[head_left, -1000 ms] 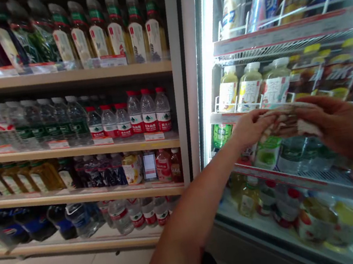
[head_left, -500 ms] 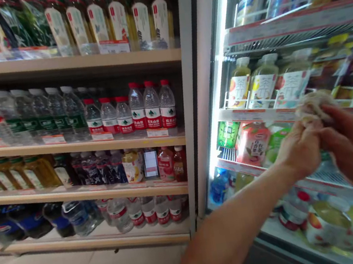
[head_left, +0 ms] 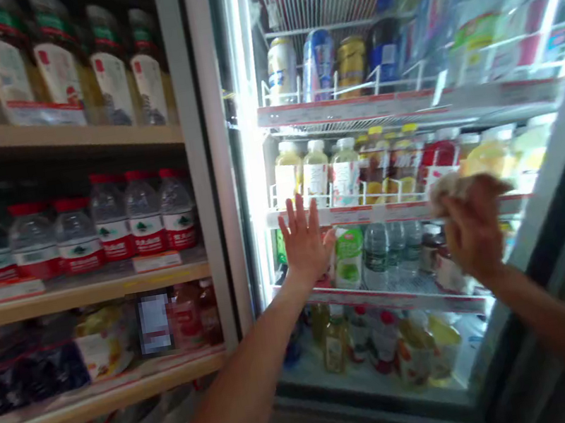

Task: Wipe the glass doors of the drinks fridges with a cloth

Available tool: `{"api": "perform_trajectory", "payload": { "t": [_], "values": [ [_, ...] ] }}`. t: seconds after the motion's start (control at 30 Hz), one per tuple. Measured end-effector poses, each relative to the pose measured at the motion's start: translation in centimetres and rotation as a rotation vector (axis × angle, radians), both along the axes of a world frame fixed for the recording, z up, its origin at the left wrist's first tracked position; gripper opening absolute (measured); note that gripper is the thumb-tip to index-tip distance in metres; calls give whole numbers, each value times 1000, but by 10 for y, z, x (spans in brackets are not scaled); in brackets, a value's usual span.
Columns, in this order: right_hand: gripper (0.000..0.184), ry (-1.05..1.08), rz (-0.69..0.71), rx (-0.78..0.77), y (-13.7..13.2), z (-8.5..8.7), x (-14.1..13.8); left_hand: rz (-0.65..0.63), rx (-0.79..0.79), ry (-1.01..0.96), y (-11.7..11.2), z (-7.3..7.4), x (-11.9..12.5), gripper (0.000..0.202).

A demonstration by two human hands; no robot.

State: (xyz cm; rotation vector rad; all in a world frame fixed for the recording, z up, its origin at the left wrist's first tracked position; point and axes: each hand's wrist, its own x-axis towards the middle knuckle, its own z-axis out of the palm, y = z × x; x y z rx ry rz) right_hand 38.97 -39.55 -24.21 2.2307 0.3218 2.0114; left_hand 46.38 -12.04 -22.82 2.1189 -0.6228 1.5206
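My left hand (head_left: 305, 247) is spread with its palm toward the lit drinks cooler (head_left: 379, 214), in front of its middle shelves. Whether the palm touches the glass I cannot tell. Further right, my right hand (head_left: 474, 238) has its fingers closed on a crumpled, pale cloth (head_left: 445, 193), raised before the cooler's right part; motion blurs it. Behind my left hand are a green-labelled carton-like bottle (head_left: 348, 258) and several clear bottles (head_left: 376, 254). Behind the cloth stands a red bottle (head_left: 439, 156).
Open wooden shelves (head_left: 56, 136) with red-capped water bottles (head_left: 127, 214) and tea bottles (head_left: 59, 68) stand at the left. A bright light strip (head_left: 250, 138) runs down the cooler's left edge. Its dark frame (head_left: 521, 295) slants at the right. Cans (head_left: 282, 68) fill the upper rack.
My hands, together at the cloth before, have come apart. The left one now lies spread at the left; the right one keeps the cloth. My view has turned right toward the cooler.
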Motion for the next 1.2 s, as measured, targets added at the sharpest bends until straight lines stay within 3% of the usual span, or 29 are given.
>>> {"api": "perform_trajectory", "payload": {
  "t": [0.07, 0.13, 0.17, 0.23, 0.27, 0.3, 0.33, 0.4, 0.47, 0.5, 0.53, 0.57, 0.67, 0.73, 0.77, 0.83, 0.9, 0.97, 1.1, 1.13, 1.2],
  "values": [
    [24, 64, -14, -242, -15, -4, -9, 26, 28, -68, -2, -5, 7, 68],
    [30, 114, -82, -350, -37, 16, -14, 27, 52, -129, 0, -6, 10, 68],
    [33, 74, -142, -287, -51, 34, -15, 25, 60, -153, 2, -6, 10, 67],
    [40, -109, -262, 10, -82, 68, -18, 27, 70, -180, 4, -4, 9, 67],
    [43, -152, -274, 100, -95, 75, -20, 34, 70, -188, 4, -4, 9, 67],
    [45, -153, -270, 146, -104, 71, -24, 41, 71, -192, 4, -5, 8, 67],
    [46, -129, -254, 140, -110, 55, -29, 49, 72, -195, 3, -8, 7, 66],
    [48, -85, -246, 96, -110, -2, -41, 62, 92, -185, 0, -16, 4, 62],
    [47, -26, -248, 20, -106, -60, -54, 66, 137, -167, -3, -27, 1, 58],
    [44, 22, -245, -27, -104, -75, -58, 69, 159, -155, -4, -33, 0, 56],
    [42, 79, -262, -86, -103, -78, -60, 74, 176, -144, -5, -38, 0, 55],
    [42, 115, -278, -85, -102, -68, -60, 80, 187, -137, -6, -42, -1, 54],
    [45, -24, -300, 190, -92, -2, -44, 96, 193, -119, -6, -48, -3, 53],
    [48, -63, -259, 206, -70, 18, -31, 99, 199, -102, -5, -51, -5, 53],
    [46, -18, -230, 139, -55, 14, -27, 103, 209, -87, -4, -52, -7, 52],
    [37, 105, -160, -48, -24, -15, -26, 105, 247, -50, -1, -57, -12, 50],
    [40, 273, -62, -308, -1, -39, -27, 96, 299, 1, 2, -61, -17, 49],
    [47, 312, -55, -355, 9, -34, -24, 84, 334, 45, 6, -64, -22, 51],
    [54, 84, -108, 20, 21, 5, -7, 100, 371, 82, 12, -64, -27, 55],
    [56, 103, -84, -9, 27, 4, -5, 107, 386, 85, 15, -64, -28, 54],
    [58, 243, 8, -245, 41, -12, -2, 116, 430, 86, 21, -65, -29, 52]
  ]
}}
